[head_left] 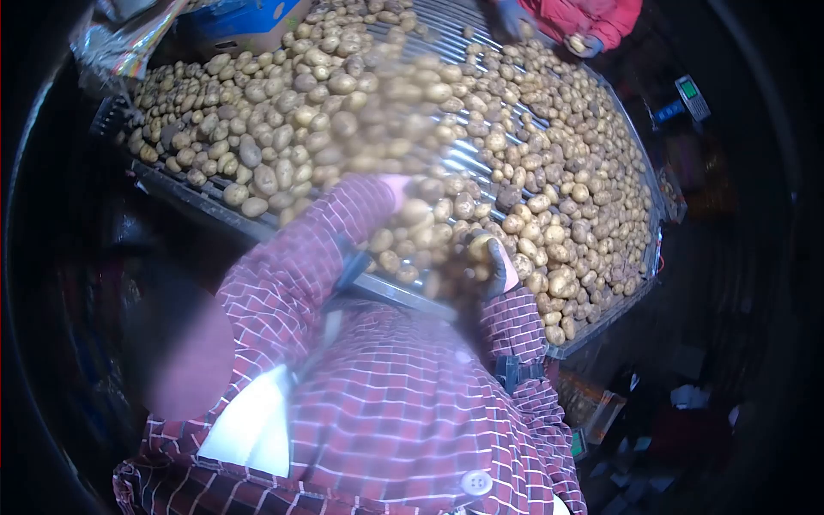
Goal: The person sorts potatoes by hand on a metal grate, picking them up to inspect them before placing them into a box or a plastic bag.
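Note:
Many potatoes point(343, 84) cover a sorting table with metal bars point(468, 159). My right hand point(498, 268), in a dark and pink glove, is at the table's near edge with its fingers curled round a potato point(479, 247). My left arm reaches in over the near edge; at its cuff a bit of pink glove point(396, 190) shows among blurred potatoes. The fingers of my left hand are smeared by motion and blur, so what they hold cannot be made out.
A blue box point(236, 21) and a shiny plastic bag point(120, 43) stand at the back left. Across the table, another person in a red jacket point(592, 17) holds a potato. A device with a green display point(691, 94) is at the right.

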Tool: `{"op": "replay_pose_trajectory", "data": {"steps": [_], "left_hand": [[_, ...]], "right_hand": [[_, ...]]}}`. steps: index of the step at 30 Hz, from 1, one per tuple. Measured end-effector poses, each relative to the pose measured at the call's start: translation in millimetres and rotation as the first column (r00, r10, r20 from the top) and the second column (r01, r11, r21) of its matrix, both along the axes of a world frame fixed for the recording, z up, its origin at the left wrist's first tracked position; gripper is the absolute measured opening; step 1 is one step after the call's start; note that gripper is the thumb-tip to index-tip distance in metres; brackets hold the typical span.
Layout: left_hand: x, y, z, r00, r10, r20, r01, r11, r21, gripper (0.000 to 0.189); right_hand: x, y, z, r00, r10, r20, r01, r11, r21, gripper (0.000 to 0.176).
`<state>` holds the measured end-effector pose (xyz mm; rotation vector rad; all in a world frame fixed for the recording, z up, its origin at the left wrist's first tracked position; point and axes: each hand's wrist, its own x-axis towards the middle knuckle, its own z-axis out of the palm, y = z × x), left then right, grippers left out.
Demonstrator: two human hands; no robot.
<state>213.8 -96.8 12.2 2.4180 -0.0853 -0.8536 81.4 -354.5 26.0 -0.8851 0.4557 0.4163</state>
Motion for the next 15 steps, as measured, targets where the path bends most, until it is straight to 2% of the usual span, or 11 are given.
{"op": "replay_pose_trajectory", "data": {"steps": [2, 3, 4, 5, 7, 8, 9, 12, 13, 14, 15], "left_hand": [[-14, 10, -41, 0.937, 0.059, 0.345, -0.044, 0.998, -0.051, 0.048], [-27, 12, -30, 0.860, 0.090, 0.503, -0.061, 0.995, -0.074, 0.048], [-35, 14, -20, 0.922, 0.383, 0.060, -0.292, 0.788, -0.542, 0.044], [-48, 15, 7, 0.802, 0.386, -0.456, -0.583, 0.342, -0.737, 0.041], [-77, 28, -10, 0.912, 0.380, -0.153, -0.300, 0.366, -0.881, 0.038], [-90, 34, -16, 0.915, 0.400, -0.053, -0.208, 0.355, -0.911, 0.037], [-100, 40, -15, 0.882, 0.465, -0.073, -0.231, 0.293, -0.928, 0.038], [-129, 49, -13, 0.756, 0.637, -0.150, -0.265, 0.087, -0.960, 0.042], [-124, 38, -31, 0.620, 0.749, -0.233, -0.065, -0.247, -0.967, 0.047], [-120, 28, -51, 0.539, 0.783, -0.310, 0.298, -0.521, -0.800, 0.052], [-116, 18, -70, 0.492, 0.817, -0.300, 0.609, -0.569, -0.552, 0.058]], "right_hand": [[19, 6, 10, 0.960, 0.123, 0.250, -0.088, 0.986, -0.144, 0.045], [30, 14, 20, 0.911, 0.193, 0.364, -0.119, 0.969, -0.217, 0.043], [40, 24, 32, 0.907, 0.228, 0.354, -0.132, 0.952, -0.275, 0.041], [44, 39, 58, 0.924, 0.218, 0.315, -0.110, 0.939, -0.327, 0.044], [58, 73, 69, 0.674, 0.423, 0.606, 0.126, 0.742, -0.658, 0.048], [59, 98, 95, 0.467, 0.551, 0.691, 0.320, 0.624, -0.713, 0.047], [57, 123, 115, 0.237, 0.675, 0.698, 0.525, 0.516, -0.677, 0.047], [57, 179, 95, -0.018, 0.853, 0.522, 0.422, 0.480, -0.769, 0.054], [54, 196, 89, -0.085, 0.857, 0.508, 0.401, 0.496, -0.770, 0.056], [50, 212, 82, -0.173, 0.881, 0.440, 0.402, 0.471, -0.785, 0.067], [42, 228, 81, -0.214, 0.862, 0.459, 0.336, 0.507, -0.794, 0.070]]}}
